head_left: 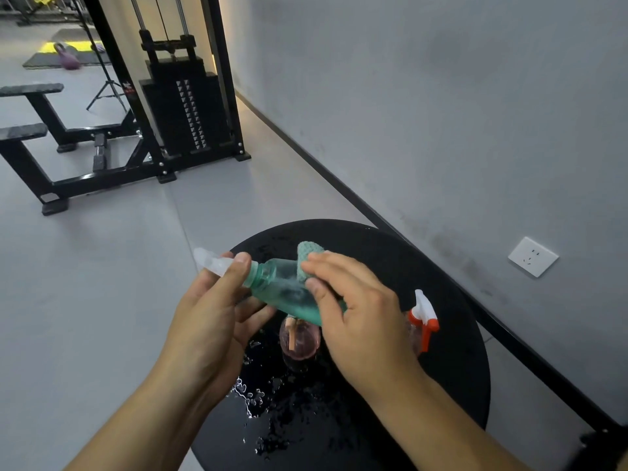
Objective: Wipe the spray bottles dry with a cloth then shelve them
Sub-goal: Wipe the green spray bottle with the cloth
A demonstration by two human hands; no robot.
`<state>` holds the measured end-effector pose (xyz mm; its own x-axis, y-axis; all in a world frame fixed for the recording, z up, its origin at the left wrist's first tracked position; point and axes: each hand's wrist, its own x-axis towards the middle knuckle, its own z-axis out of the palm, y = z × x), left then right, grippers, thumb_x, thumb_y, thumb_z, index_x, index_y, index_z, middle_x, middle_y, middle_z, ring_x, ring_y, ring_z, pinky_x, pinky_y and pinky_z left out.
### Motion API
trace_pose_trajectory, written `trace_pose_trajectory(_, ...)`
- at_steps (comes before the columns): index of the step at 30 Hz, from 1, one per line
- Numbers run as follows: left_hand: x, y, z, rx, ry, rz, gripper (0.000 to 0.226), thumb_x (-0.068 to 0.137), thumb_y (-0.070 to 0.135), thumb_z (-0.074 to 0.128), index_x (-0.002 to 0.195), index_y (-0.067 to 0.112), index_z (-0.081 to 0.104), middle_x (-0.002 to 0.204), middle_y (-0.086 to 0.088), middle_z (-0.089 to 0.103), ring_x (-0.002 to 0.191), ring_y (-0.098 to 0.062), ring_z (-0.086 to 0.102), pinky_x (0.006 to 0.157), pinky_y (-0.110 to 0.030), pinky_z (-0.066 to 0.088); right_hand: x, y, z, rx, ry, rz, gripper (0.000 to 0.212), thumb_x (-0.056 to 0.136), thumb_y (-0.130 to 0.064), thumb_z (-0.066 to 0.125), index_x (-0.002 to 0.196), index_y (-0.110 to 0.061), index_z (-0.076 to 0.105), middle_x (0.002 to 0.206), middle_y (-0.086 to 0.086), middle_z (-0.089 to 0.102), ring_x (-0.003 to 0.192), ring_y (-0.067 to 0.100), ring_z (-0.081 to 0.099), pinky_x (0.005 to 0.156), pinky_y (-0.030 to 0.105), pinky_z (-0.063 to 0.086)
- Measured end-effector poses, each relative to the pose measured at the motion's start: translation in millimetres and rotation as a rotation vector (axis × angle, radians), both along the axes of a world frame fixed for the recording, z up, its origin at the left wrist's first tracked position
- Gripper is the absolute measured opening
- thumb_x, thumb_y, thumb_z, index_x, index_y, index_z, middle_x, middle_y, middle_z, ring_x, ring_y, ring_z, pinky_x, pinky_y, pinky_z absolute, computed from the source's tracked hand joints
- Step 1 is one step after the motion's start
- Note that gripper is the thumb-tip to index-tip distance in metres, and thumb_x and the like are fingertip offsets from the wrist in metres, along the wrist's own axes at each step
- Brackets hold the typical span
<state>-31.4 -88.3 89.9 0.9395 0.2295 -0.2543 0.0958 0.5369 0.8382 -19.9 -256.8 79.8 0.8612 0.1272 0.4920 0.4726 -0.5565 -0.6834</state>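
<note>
Now the left hand (217, 300) grips the teal spray bottle (285, 287) by its neck, tipped sideways above the wet black surface (424, 266); the right hand (356, 300) presses a green cloth (307, 254) around it to dry it.

1. A round black counter (452, 351) stands near the grey wall (424, 96), with water droplets (251, 399) scattered over its near side.
2. A white wall socket (533, 257) sits low on the wall, to the right of the counter.
3. A black weight machine (190, 113) stands at the far end of the wall.
4. Black benches (30, 110) stand on the grey floor (102, 266) to the left.
5. A purple kettlebell (69, 57) rests on a dark mat (40, 59) far back.
</note>
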Motion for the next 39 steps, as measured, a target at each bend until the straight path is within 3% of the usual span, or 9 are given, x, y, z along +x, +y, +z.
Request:
trace_pose_trajectory(3,-2,-2,-3,-0.011,0.020,-0.004,0.038,0.099,0.027,0.069,0.131,0.008,0.061,0.120,-0.020,0.073,0.102,-0.031,0.078,0.075,-0.036,0.065,-4,7,-2,-0.041,-0.038,0.061,0.028,0.099,-0.015,0.062,0.125,-0.021,0.070,0.130,-0.013,0.063,0.130,0.003,0.050,0.110,0.026,0.042)
trace_pose_trajectory(7,0,1,-1,0.030,0.005,0.025,0.014,0.102,0.025,0.065,0.103,0.011,0.067,0.110,-0.017,0.078,0.095,-0.030,0.079,0.079,-0.039,0.067,3,0,0,0.004,-0.009,-0.009,0.026,0.099,-0.015,0.062,0.123,-0.020,0.071,0.125,-0.014,0.064,0.123,-0.001,0.053,0.106,0.024,0.045)
trace_pose_trajectory(13,-1,-2,-1,0.019,-0.013,0.026,0.020,0.100,0.023,0.067,0.116,0.012,0.060,0.105,-0.015,0.075,0.088,-0.028,0.079,0.072,-0.035,0.066,-4,7,-4,-0.031,-0.028,0.039,0.028,0.099,-0.015,0.062,0.126,-0.021,0.070,0.131,-0.012,0.063,0.132,0.003,0.049,0.111,0.029,0.043)
trace_pose_trajectory(19,3,8,1,0.005,-0.021,0.106,0.016,0.102,0.025,0.067,0.113,0.017,0.059,0.114,-0.013,0.074,0.095,-0.029,0.078,0.077,-0.039,0.067,4,-4,-2,0.053,0.022,-0.088,0.027,0.098,-0.012,0.063,0.122,-0.021,0.072,0.125,-0.016,0.064,0.124,-0.002,0.053,0.107,0.024,0.044)
trace_pose_trajectory(23,1,0,-5,0.034,-0.008,0.053,0.017,0.103,0.026,0.065,0.117,0.017,0.060,0.126,-0.023,0.073,0.098,-0.031,0.079,0.079,-0.040,0.067,-4,5,-4,-0.016,-0.005,-0.024,0.027,0.098,-0.015,0.063,0.124,-0.021,0.071,0.128,-0.014,0.064,0.128,0.000,0.051,0.109,0.025,0.044)
trace_pose_trajectory(28,5,7,-2,0.046,-0.041,0.100,0.015,0.105,0.027,0.061,0.110,0.014,0.067,0.113,-0.015,0.078,0.097,-0.026,0.078,0.087,-0.041,0.066,4,-4,-2,0.073,0.040,-0.091,0.026,0.098,-0.013,0.062,0.120,-0.023,0.072,0.120,-0.018,0.065,0.119,0.000,0.056,0.103,0.023,0.047)
trace_pose_trajectory(33,5,2,-8,0.072,-0.024,0.129,0.027,0.108,0.024,0.057,0.121,0.003,0.068,0.124,-0.017,0.076,0.102,-0.028,0.076,0.100,-0.050,0.058,-5,8,-3,0.015,0.007,-0.031,0.026,0.098,-0.015,0.063,0.122,-0.021,0.072,0.127,-0.015,0.064,0.126,0.000,0.052,0.107,0.026,0.045)
trace_pose_trajectory(39,6,7,-3,0.077,-0.048,0.145,0.019,0.109,0.021,0.055,0.113,0.008,0.068,0.118,-0.012,0.080,0.106,-0.026,0.078,0.093,-0.045,0.059,4,-4,0,0.076,0.031,-0.065,0.027,0.098,-0.014,0.063,0.122,-0.022,0.072,0.123,-0.018,0.064,0.122,-0.002,0.055,0.105,0.022,0.045)
